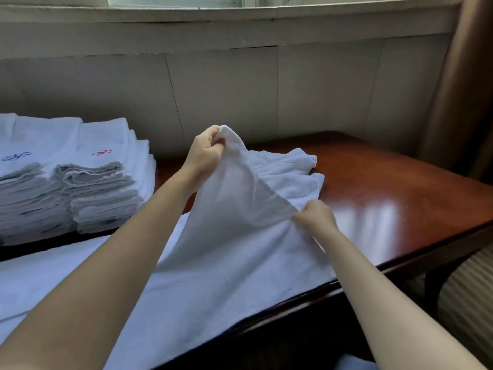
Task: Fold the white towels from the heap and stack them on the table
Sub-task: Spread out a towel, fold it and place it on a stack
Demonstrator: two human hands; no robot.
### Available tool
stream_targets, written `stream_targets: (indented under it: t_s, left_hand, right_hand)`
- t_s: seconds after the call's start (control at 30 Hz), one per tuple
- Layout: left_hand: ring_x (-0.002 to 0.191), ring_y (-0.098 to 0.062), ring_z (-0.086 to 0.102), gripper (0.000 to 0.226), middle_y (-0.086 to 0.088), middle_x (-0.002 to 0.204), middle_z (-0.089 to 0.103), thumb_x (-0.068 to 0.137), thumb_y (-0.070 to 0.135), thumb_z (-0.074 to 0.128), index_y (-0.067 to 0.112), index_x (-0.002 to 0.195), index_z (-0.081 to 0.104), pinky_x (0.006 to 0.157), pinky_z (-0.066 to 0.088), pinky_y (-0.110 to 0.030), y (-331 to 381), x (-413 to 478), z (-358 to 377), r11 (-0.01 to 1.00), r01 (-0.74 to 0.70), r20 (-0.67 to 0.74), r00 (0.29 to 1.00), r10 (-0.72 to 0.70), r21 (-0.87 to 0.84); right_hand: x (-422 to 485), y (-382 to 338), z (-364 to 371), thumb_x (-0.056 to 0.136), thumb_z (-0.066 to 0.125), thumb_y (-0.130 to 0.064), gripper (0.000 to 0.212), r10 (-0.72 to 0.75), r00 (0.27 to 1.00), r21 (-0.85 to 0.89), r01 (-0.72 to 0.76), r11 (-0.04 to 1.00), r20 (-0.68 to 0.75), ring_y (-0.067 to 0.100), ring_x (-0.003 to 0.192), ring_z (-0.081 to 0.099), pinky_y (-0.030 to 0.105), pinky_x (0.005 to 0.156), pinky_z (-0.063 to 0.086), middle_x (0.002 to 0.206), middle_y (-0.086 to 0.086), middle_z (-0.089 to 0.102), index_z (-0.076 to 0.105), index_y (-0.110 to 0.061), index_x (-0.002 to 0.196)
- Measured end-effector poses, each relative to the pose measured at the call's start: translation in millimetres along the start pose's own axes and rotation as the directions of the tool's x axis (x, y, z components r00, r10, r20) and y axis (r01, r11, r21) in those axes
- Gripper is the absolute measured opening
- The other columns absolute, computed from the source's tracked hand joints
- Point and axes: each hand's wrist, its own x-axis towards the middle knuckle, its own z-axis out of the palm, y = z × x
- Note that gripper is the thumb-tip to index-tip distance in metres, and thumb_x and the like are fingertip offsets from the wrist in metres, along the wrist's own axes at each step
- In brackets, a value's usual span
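Two bare forearms reach over a glossy dark-wood worktop [386, 182]. The left hand [205, 150] grips one corner of a white towel [240, 198] and holds it raised; the right hand [316, 213] pinches its edge lower down. The towel's far end lies crumpled on the wood. Two stacks of folded towels [80, 177] stand at the left.

only markings i can spot are embroidered squiggles on the top towels of the two stacks, a red one [102, 152] and a blue one [16, 156], neither one's actually readable tbh
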Motion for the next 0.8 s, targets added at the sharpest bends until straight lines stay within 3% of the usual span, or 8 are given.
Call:
stream_targets:
  t_s: [0.17,0.27,0.37,0.43,0.5,0.6,0.7,0.8]
  left_hand:
    - [0.054,0.004,0.042,0.028,0.007,0.066,0.05,0.097,0.002,0.044,0.013,0.076,0.058,0.054,0.036,-0.018,3.3,-20.6,19.8,0.995,-0.048,0.102,0.994,0.039,0.084]
    - [0.07,-0.009,0.047,0.031,0.006,0.072,0.05,0.102,0.018,0.041,0.017,0.074,0.053,0.066,0.033,-0.026,-0.3,-44.1,39.5,0.953,-0.057,0.36,0.931,-0.057,0.298]
    - [0.119,-0.016,0.044,0.039,0.005,0.122,0.052,0.103,0.038,0.032,0.013,0.125,0.051,0.097,0.028,-0.022,-12.4,-70.1,54.7,0.867,-0.08,0.602,0.751,-0.272,0.492]
    - [0.146,-0.017,0.011,0.069,-0.001,0.158,0.015,0.099,0.046,0.038,0.012,0.153,0.012,0.117,0.007,-0.024,-26.1,-91.2,56.9,0.845,-0.052,0.651,0.663,-0.37,0.533]
    - [0.146,-0.011,-0.01,0.083,0.0,0.16,-0.012,0.095,0.051,0.044,0.018,0.152,-0.006,0.114,-0.004,-0.024,-38.1,-108.9,50.9,0.845,-0.056,0.643,0.676,-0.36,0.532]
    - [0.145,-0.004,-0.012,0.091,0.006,0.158,-0.017,0.085,0.066,0.042,0.028,0.152,-0.008,0.117,-0.004,-0.031,-55.4,-117.8,26.8,0.843,-0.056,0.564,0.766,-0.308,0.535]
    - [0.146,-0.009,-0.01,0.086,0.003,0.159,-0.014,0.086,0.067,0.035,0.029,0.152,-0.006,0.118,-0.002,-0.041,-80.9,-119.0,-5.2,0.751,0.015,0.413,0.827,-0.38,0.661]
    - [0.148,-0.016,-0.004,0.072,-0.002,0.161,-0.007,0.094,0.063,0.023,0.027,0.153,0.002,0.118,0.001,-0.044,-104.0,-125.2,-25.7,0.531,0.045,0.267,0.826,-0.496,0.846]
  right_hand:
    - [-2.8,11.1,-12.8,0.088,0.055,-0.019,0.023,0.242,0.97,-0.185,-0.242,0.952,-0.024,0.034,0.1,0.054,0.033,0.072,0.041,0.117,0.014,0.055,0.051,-0.007,0.107]
    - [-4.7,4.9,-7.3,0.087,0.054,-0.016,0.043,0.132,0.986,-0.284,-0.156,0.946,-0.105,0.036,0.108,0.054,0.035,0.069,0.041,0.124,0.015,0.048,0.038,-0.007,0.126]
    - [-2.6,-5.1,2.9,0.089,0.051,-0.023,0.022,-0.003,0.994,-0.167,-0.015,0.986,-0.107,0.032,0.089,0.063,0.033,0.064,0.047,0.101,0.015,0.061,0.052,-0.008,0.105]
    - [-2.5,-13.1,10.1,0.093,0.05,-0.037,0.032,0.071,0.997,0.178,-0.073,0.981,0.02,0.025,0.057,0.064,0.032,0.05,0.051,0.07,0.011,0.063,0.055,-0.009,0.08]
    - [-4.4,-20.1,13.7,0.096,0.038,-0.054,0.048,0.183,0.943,0.52,-0.308,0.797,0.279,0.024,0.057,0.063,0.03,0.047,0.049,0.069,0.01,0.062,0.054,-0.012,0.081]
    - [3.9,-18.6,12.9,0.089,0.035,-0.069,0.063,0.101,0.883,0.651,-0.411,0.638,0.458,0.028,0.08,0.067,0.033,0.055,0.053,0.09,0.011,0.068,0.059,-0.011,0.09]
    - [7.4,-17.3,19.8,0.083,0.069,-0.041,0.042,0.037,0.898,0.618,-0.331,0.713,0.439,0.031,0.091,0.069,0.044,0.075,0.058,0.104,0.013,0.07,0.061,-0.008,0.108]
    - [7.8,-23.0,34.9,0.082,0.069,-0.014,0.035,0.073,0.96,0.466,-0.198,0.863,0.272,0.033,0.102,0.062,0.045,0.091,0.052,0.113,0.017,0.064,0.059,-0.001,0.113]
